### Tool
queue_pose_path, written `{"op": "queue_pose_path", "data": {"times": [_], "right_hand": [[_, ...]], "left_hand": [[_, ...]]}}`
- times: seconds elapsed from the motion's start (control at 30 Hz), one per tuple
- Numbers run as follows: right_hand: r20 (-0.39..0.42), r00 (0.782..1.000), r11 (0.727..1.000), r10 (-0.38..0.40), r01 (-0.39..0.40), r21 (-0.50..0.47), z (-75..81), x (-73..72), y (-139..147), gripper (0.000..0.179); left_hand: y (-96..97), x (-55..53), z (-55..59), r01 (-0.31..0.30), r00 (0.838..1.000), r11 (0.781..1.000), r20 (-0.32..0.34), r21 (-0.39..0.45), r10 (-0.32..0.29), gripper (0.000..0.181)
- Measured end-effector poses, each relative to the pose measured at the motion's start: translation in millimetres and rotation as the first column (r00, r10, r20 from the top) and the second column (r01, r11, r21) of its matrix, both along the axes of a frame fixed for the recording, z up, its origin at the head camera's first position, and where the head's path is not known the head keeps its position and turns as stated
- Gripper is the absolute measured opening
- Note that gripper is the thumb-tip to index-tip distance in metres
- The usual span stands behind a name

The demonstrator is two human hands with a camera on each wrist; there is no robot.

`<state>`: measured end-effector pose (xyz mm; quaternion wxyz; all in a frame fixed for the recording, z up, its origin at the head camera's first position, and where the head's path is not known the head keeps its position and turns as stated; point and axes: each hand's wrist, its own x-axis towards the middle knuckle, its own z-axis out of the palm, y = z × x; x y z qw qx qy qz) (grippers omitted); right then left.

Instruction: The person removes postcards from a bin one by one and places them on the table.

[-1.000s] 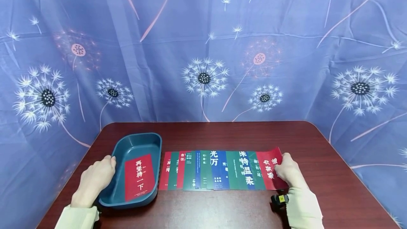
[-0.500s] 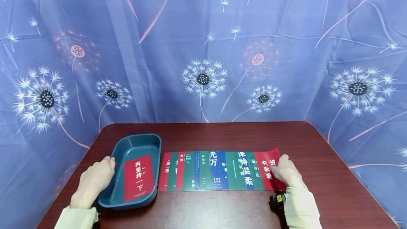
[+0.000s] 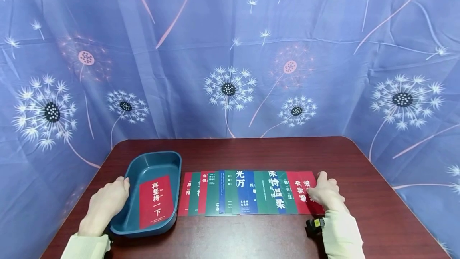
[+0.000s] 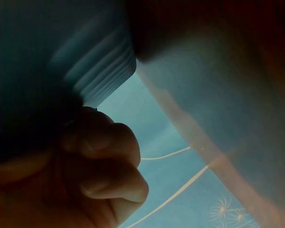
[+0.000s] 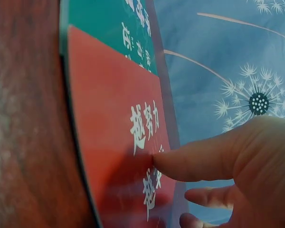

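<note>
My left hand grips the near-left rim of a blue plastic tray; the left wrist view is dark, with curled fingers against the ribbed tray wall. Inside the tray lies a red card with white lettering. A row of overlapping red, green and blue cards runs from the tray toward my right hand. The thumb of that hand touches the last red card near its right end, while its other fingers are spread beyond the card's edge. This red card lies nearly flat on the row.
A dark red-brown table carries everything. Behind it hangs a blue curtain printed with dandelions. A small black device with a yellow label sits at the right wrist.
The right end of the last red card was bent up in my right hand and has come down flat, and the fingers have loosened. My left hand stays on the tray.
</note>
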<state>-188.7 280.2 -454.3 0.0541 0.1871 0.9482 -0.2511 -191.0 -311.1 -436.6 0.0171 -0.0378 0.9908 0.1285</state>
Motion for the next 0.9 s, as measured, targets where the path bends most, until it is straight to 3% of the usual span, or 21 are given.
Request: {"op": "queue_pose_path", "data": {"times": [0.53, 0.7, 0.9], "right_hand": [[-0.019, 1.0, 0.999, 0.009, -0.008, 0.033, 1.3, 0.4, 1.3, 0.071], [-0.134, 0.99, 0.999, 0.036, -0.038, -0.012, 4.1, -0.1, -4.3, 0.068], [-0.28, 0.955, 0.993, 0.103, -0.115, -0.027, 11.4, -3.6, -22.2, 0.067]], "left_hand": [[1.1, -0.8, -2.1, 0.001, 1.0, 1.0, 0.003, -0.001, -0.001, 0.04], [0.4, -1.1, -2.7, 0.007, 1.0, 1.0, -0.014, -0.004, -0.007, 0.039], [-1.1, 0.0, -3.4, 0.002, 1.0, 1.0, -0.021, -0.002, -0.002, 0.037]]}}
